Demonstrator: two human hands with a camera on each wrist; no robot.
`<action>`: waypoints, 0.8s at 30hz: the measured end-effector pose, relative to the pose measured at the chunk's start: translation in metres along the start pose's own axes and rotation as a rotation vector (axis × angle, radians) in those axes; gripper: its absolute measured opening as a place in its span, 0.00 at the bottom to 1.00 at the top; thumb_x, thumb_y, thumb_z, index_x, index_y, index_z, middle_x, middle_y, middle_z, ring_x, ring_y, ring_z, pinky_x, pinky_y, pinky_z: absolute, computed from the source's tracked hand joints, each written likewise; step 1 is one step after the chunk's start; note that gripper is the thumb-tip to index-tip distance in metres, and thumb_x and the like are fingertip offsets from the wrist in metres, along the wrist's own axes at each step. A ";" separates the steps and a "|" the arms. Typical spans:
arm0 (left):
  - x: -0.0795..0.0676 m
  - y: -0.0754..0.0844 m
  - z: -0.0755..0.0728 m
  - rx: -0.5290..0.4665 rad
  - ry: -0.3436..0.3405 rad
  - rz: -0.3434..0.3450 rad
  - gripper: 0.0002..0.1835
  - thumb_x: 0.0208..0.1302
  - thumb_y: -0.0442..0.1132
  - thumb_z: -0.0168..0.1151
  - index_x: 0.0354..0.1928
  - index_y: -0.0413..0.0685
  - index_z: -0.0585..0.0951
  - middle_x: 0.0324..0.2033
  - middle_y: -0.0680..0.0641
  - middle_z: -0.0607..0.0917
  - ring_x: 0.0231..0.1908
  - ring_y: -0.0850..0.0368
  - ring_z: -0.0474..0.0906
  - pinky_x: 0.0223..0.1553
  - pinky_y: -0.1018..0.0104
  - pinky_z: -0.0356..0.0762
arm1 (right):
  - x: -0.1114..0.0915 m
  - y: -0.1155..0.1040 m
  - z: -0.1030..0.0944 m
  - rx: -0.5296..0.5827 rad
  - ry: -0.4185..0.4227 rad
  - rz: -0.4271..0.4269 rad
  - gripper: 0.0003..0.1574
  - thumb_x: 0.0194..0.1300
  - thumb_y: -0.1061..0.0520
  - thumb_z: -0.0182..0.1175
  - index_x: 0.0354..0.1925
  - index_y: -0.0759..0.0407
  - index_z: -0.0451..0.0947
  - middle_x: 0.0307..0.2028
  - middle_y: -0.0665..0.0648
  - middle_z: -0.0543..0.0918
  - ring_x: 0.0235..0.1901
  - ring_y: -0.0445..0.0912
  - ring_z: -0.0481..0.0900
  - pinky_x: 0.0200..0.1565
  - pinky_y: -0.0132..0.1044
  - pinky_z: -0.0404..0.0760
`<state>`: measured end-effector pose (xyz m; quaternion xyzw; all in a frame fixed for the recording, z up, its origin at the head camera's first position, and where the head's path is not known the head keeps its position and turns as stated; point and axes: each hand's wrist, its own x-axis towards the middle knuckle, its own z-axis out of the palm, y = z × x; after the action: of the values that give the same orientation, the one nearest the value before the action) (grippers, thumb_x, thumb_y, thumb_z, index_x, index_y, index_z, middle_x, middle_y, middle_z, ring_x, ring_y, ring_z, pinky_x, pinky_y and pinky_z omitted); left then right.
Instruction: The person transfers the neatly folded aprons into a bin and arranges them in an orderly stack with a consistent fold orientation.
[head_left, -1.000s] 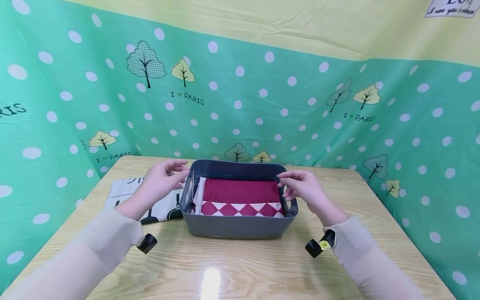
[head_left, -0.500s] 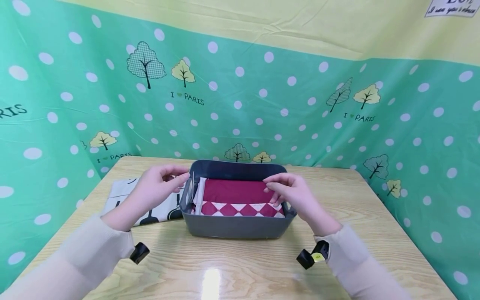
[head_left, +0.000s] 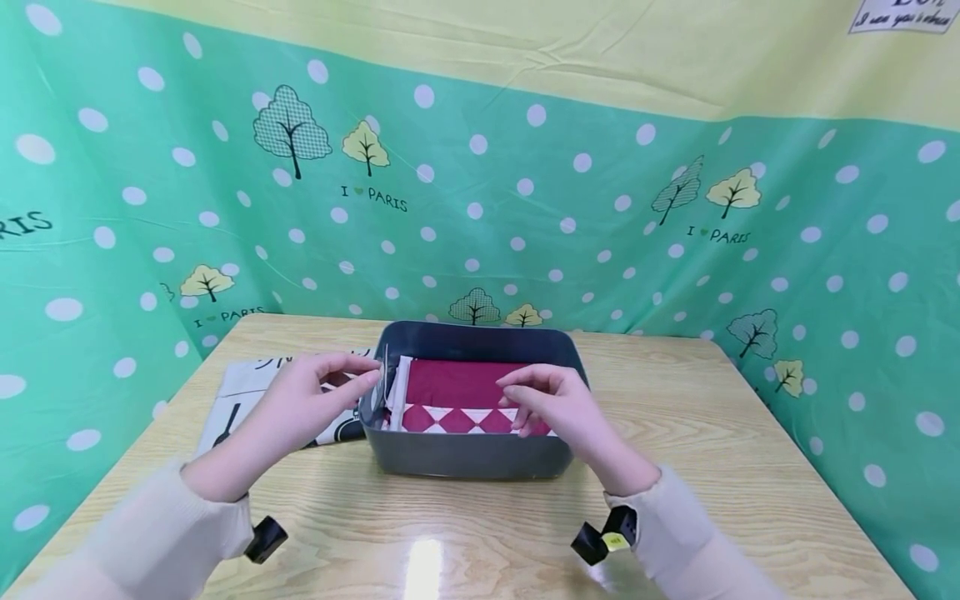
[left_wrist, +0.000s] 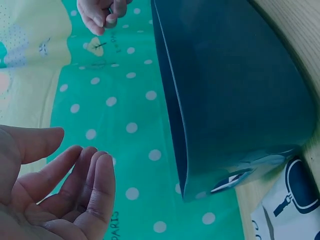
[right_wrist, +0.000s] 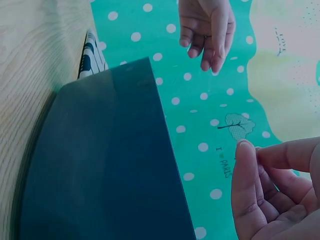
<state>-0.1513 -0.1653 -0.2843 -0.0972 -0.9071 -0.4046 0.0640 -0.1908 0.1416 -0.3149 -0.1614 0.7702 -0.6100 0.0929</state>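
Observation:
A dark grey plastic bin (head_left: pixel 472 458) stands on the table with folded cloth inside. Maroon fabric (head_left: pixel 450 382) fills most of it, with a maroon-and-white diamond band along the front and a pale strip at its left end. My left hand (head_left: pixel 311 400) hovers by the bin's left end, fingers loosely bent and holding nothing. Over the front right of the bin is my right hand (head_left: pixel 551 408), its thumb and index fingertips close together and nothing visible between them. Both wrist views show the hands apart from the bin's outer wall (right_wrist: pixel 100 160).
A folded white cloth with black kitchen-utensil prints (head_left: pixel 232 400) lies left of the bin, partly behind my left arm. The wooden table (head_left: pixel 360 525) meets a green and yellow patterned curtain (head_left: pixel 480 200) at the back and sides.
My right hand has moved left and towards me, from the bin's right end to over its front right part. The left hand has drawn slightly towards me. The bin has stayed put.

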 end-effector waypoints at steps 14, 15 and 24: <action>-0.019 -0.031 0.004 -0.063 0.035 -0.100 0.21 0.70 0.47 0.61 0.57 0.42 0.81 0.44 0.43 0.87 0.31 0.64 0.79 0.28 0.69 0.78 | -0.005 0.013 0.024 0.059 -0.050 -0.050 0.16 0.69 0.61 0.59 0.50 0.73 0.80 0.35 0.65 0.87 0.25 0.43 0.84 0.34 0.40 0.88; -0.020 -0.034 0.004 -0.060 0.036 -0.112 0.21 0.70 0.48 0.61 0.58 0.42 0.80 0.44 0.43 0.87 0.32 0.65 0.79 0.30 0.70 0.79 | -0.005 0.014 0.025 0.065 -0.052 -0.046 0.17 0.69 0.61 0.59 0.50 0.73 0.80 0.35 0.65 0.87 0.25 0.43 0.84 0.34 0.40 0.88; -0.025 -0.064 0.004 -0.071 0.074 -0.162 0.25 0.72 0.48 0.59 0.61 0.35 0.77 0.48 0.36 0.85 0.35 0.73 0.80 0.36 0.75 0.82 | -0.008 0.018 0.038 0.113 -0.105 -0.041 0.16 0.68 0.61 0.61 0.50 0.73 0.80 0.37 0.68 0.86 0.26 0.42 0.85 0.36 0.40 0.88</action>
<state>-0.1417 -0.2077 -0.3383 -0.0109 -0.8940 -0.4437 0.0611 -0.1727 0.1139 -0.3423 -0.2035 0.7253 -0.6449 0.1293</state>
